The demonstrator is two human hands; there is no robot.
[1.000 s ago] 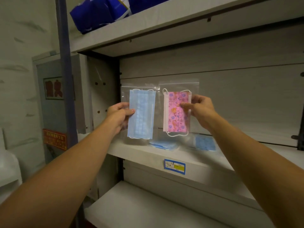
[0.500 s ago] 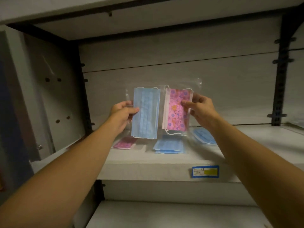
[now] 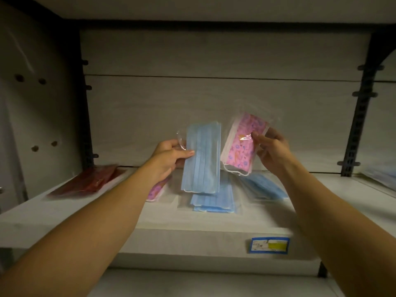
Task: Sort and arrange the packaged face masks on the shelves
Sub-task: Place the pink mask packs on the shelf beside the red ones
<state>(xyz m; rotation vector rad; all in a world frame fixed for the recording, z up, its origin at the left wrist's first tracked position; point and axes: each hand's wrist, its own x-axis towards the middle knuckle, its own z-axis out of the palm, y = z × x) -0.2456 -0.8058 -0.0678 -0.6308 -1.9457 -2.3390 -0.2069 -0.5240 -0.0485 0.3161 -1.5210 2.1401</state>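
Observation:
My left hand pinches the left edge of a clear bag with a blue mask, held upright above the shelf. My right hand pinches a clear bag with a pink patterned mask, tilted to the right. On the shelf below lie a stack of blue masks, another blue mask pack to the right, a pink pack partly hidden under my left wrist, and red packs at the left.
A blue and yellow price label is stuck on the shelf's front edge. Dark metal uprights stand at the right and left. A lower shelf shows beneath. More bagged masks lie at the far right.
The view has closed in on the shelf. Both hands have lowered the packs toward the shelf, and the pink pack has tilted to the right. Red packs at the left have come into sight.

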